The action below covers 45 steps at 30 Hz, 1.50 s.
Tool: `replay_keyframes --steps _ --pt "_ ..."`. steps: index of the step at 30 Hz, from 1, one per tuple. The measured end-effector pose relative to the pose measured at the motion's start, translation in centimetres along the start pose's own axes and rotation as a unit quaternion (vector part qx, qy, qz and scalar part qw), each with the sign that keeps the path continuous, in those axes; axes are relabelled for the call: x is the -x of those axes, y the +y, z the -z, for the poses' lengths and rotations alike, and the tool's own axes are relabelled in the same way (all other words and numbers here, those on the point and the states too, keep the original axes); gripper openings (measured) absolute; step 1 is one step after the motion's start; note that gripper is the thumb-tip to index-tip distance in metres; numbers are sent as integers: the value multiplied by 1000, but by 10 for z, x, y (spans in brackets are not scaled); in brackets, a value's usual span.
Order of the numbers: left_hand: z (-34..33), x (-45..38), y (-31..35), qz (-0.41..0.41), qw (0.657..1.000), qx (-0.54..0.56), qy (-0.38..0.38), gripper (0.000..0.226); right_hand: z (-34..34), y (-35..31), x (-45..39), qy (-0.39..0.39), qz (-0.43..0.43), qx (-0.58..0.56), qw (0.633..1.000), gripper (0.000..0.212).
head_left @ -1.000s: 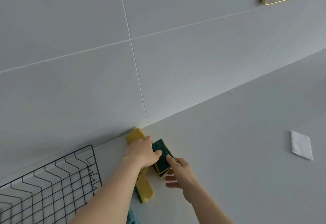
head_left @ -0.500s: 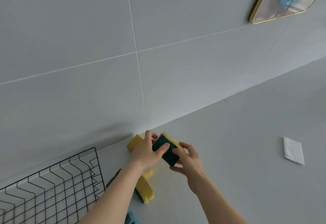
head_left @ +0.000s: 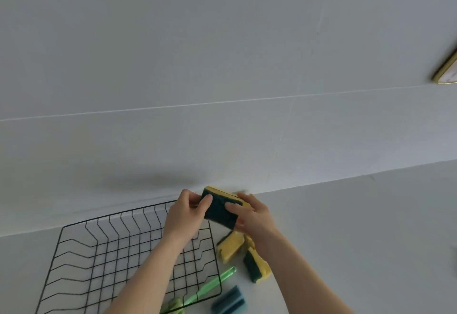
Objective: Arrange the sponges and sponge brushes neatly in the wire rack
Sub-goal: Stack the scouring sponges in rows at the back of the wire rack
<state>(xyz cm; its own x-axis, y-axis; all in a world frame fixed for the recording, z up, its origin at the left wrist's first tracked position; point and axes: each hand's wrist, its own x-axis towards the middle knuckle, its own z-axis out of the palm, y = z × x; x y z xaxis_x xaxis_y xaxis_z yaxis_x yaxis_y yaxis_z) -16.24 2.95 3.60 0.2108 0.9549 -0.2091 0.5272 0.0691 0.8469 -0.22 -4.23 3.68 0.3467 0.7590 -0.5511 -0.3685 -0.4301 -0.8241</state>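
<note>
**Both hands held one sponge above the rack's far right corner**

Nearest, at the bottom edge, a blue ridged sponge [head_left: 228, 300] lay on the white counter [head_left: 358, 239], just right of a green brush [head_left: 207, 286] whose handle crossed the wire rack [head_left: 99, 259] at its near right corner. The brush head was cut off by the frame edge. The rack was black and sat left of center, with nothing else seen inside it.

Further back, two yellow-green sponges [head_left: 243, 255] lay touching each other just right of the rack, partly under the right forearm. Counter to the right was bare and open.

Above them, the left hand [head_left: 184, 214] and right hand [head_left: 254, 214] gripped a green-faced yellow sponge [head_left: 220, 211] by its ends, fingers curled on it, lifted off the counter.

Behind was a grey tiled wall [head_left: 222, 66], meeting the counter close behind the rack. A gold-edged frame [head_left: 446, 72] hung far right.
</note>
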Motion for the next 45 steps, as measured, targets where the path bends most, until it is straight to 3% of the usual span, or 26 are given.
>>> replay_keyframes --steps 7,16,23,33,36,40,43,45 --pt "97 17 -80 54 995 -7 78 32 -117 39 -4 -81 -27 91 992 70" --pt "174 25 -165 160 983 6 92 31 -227 88 -10 -100 -67 165 979 60" --pt "186 8 -196 199 973 -70 97 30 -270 115 -28 -98 -75 207 971 46" --pt "177 -12 -207 142 971 -139 136 33 -286 138 -48 -36 -68 208 975 36" --pt "179 -8 -206 100 959 -232 130 38 -287 141 -48 -27 -70 205 976 37" --pt "189 -2 -205 1 917 -369 151 45 -288 145 -47 -18 -64 215 974 36" --pt "199 -3 -215 -90 900 -400 148 52 -289 145 -47 -14 -65 211 975 37" --pt "203 -6 -224 -92 907 -395 110 63 -289 145 -46 -18 -70 204 976 38"
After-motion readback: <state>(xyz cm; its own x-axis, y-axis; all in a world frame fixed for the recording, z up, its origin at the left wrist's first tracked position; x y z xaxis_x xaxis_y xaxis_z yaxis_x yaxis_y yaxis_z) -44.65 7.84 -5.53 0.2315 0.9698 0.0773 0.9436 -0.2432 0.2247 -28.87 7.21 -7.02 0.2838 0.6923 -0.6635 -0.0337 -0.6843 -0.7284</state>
